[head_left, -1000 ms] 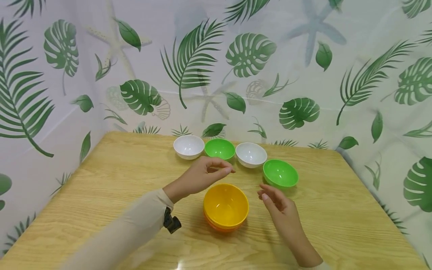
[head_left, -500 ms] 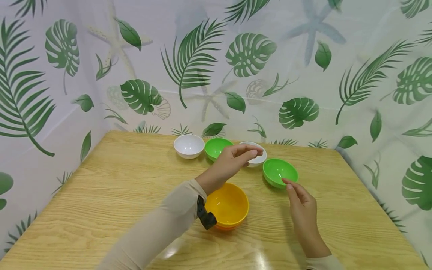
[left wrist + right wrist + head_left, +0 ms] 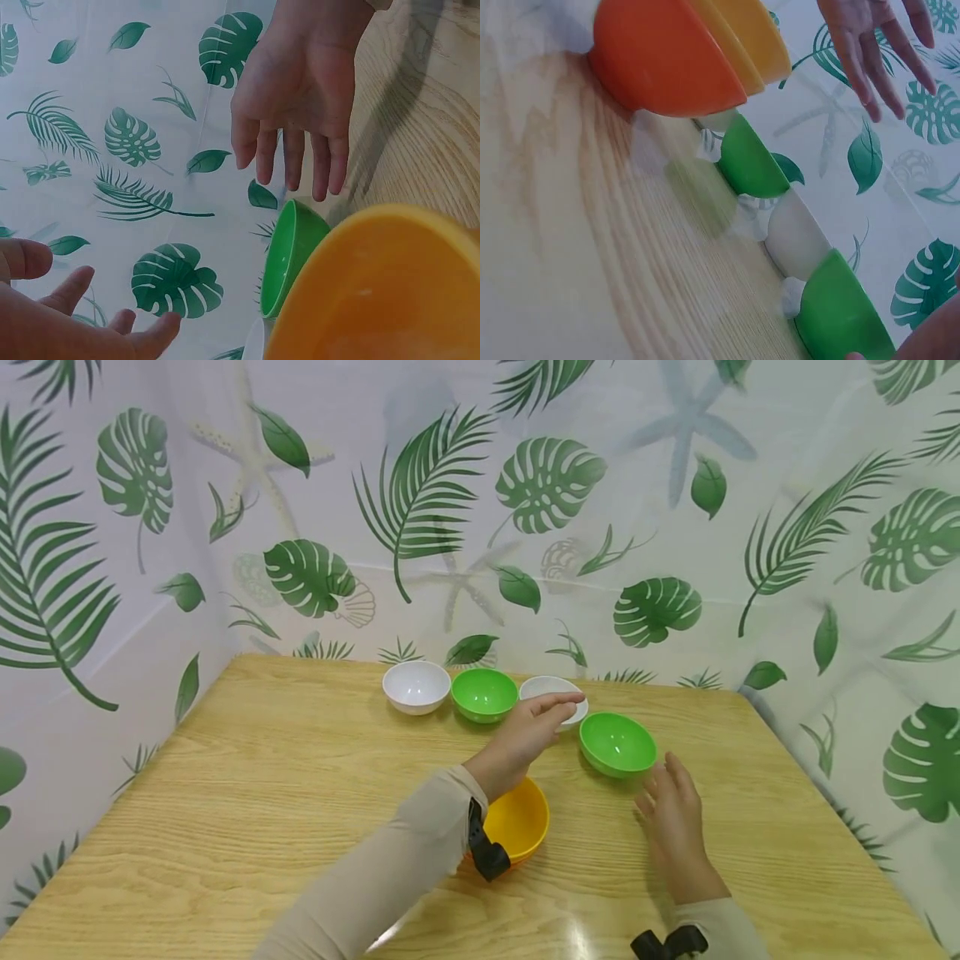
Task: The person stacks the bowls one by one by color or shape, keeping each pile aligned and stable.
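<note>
My left hand (image 3: 528, 731) reaches over the stacked bowls, its fingers extended and overlapping the right white bowl (image 3: 542, 687) in the head view. It holds nothing; in the left wrist view its fingers are spread. My right hand (image 3: 675, 827), slightly blurred, is just right of the nearer green bowl (image 3: 617, 745), fingertips close by the rim. Its palm faces the left wrist camera with the fingers straight. Beneath my left wrist stands the bowl stack, partly hidden in the head view: yellow bowls (image 3: 754, 37) nested in an orange bowl (image 3: 667, 60).
Farther left in the back row are another green bowl (image 3: 483, 696) and another white bowl (image 3: 416, 687). All the bowls stand on a wood-grain table (image 3: 300, 777). A leaf-printed cloth (image 3: 435, 585) hangs behind and at both sides.
My left hand has moved right, from above the left green bowl to the right white one. My right hand has also gone right to beside the nearer green bowl, and its fingers have spread.
</note>
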`<state>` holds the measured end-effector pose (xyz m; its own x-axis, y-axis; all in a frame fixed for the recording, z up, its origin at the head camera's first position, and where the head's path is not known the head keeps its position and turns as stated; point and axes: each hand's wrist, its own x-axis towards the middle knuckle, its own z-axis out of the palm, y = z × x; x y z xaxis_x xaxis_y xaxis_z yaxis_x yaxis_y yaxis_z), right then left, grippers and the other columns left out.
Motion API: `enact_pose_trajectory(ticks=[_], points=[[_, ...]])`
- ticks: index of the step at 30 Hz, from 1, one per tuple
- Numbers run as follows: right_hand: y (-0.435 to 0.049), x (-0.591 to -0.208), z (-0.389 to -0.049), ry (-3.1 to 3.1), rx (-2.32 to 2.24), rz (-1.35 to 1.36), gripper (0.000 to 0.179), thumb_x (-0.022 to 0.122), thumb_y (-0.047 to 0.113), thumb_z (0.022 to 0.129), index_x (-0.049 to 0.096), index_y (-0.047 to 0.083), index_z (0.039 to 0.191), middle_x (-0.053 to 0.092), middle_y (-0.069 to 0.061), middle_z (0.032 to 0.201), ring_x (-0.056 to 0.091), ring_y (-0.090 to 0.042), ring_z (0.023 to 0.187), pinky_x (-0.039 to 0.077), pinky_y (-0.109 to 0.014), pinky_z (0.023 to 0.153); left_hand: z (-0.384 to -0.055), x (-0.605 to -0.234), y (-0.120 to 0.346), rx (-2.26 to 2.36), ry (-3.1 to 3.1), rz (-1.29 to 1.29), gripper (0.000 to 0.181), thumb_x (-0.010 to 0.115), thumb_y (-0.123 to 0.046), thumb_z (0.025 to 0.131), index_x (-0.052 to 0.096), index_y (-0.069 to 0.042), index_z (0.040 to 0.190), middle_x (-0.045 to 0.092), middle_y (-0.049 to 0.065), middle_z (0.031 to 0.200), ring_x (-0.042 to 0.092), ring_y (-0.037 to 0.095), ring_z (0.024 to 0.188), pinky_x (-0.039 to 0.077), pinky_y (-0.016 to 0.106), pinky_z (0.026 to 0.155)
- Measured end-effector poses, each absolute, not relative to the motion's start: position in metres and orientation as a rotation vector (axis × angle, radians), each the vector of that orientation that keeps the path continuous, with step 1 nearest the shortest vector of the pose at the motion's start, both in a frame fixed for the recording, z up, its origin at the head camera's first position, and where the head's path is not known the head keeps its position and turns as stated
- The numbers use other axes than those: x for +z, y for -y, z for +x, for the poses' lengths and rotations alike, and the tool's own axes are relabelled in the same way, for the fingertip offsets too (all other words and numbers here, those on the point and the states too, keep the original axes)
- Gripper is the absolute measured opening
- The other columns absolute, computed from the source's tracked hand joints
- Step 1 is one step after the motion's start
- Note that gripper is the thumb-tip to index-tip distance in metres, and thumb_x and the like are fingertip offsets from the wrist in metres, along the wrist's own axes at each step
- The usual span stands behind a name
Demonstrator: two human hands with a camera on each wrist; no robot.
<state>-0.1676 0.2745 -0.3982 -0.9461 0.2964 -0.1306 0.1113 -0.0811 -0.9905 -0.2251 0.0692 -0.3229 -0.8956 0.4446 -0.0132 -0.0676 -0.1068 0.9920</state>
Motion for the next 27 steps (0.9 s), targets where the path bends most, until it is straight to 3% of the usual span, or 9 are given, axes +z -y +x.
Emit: enact_pose_trajectory(ticks=[8, 17, 22, 27], points=[[-0.283, -0.403, -0.187, 1.893, 2.411, -0.554, 0.073, 0.030, 0.042, 0.102, -0.018, 0.019, 0.152, -0.017, -0.003, 0.159, 0.010, -0.031, 0.145, 0.024, -0.042, 0.116, -0.223, -0.329, -0.077, 2.020, -1.852, 0.313, 0.033, 0.049, -0.024, 0.101, 0.060, -0.019, 0.131, 0.049, -0.002, 0.142, 0.033, 0.022, 0.139, 0.025, 0.046, 0.115], [-0.288, -0.408, -0.204, 1.701, 2.659, -0.573, 0.073, 0.025, 0.039, 0.103, -0.035, 0.029, 0.143, -0.026, -0.002, 0.157, 0.011, -0.041, 0.143, 0.025, -0.047, 0.114, -0.223, -0.335, -0.083, 1.986, -1.862, 0.285, 0.032, 0.049, -0.027, 0.100, 0.062, -0.018, 0.129, 0.050, -0.001, 0.141, 0.032, 0.024, 0.140, 0.023, 0.050, 0.115], [-0.291, -0.414, -0.208, 1.743, 2.649, -0.581, 0.067, 0.020, 0.037, 0.104, -0.033, 0.033, 0.144, -0.027, -0.002, 0.156, 0.026, -0.040, 0.139, 0.032, -0.045, 0.110, -0.222, -0.336, -0.086, 1.973, -1.825, 0.304, 0.034, 0.047, -0.025, 0.101, 0.059, -0.016, 0.132, 0.048, 0.001, 0.143, 0.031, 0.024, 0.140, 0.022, 0.048, 0.116], [-0.293, -0.418, -0.210, 1.808, 2.638, -0.559, 0.062, 0.019, 0.035, 0.104, -0.023, 0.031, 0.150, -0.010, -0.012, 0.159, 0.050, -0.032, 0.122, 0.041, -0.041, 0.104, -0.222, -0.337, -0.088, 1.958, -1.825, 0.288, 0.035, 0.048, -0.026, 0.101, 0.058, -0.016, 0.133, 0.048, 0.000, 0.144, 0.031, 0.024, 0.140, 0.023, 0.048, 0.116]])
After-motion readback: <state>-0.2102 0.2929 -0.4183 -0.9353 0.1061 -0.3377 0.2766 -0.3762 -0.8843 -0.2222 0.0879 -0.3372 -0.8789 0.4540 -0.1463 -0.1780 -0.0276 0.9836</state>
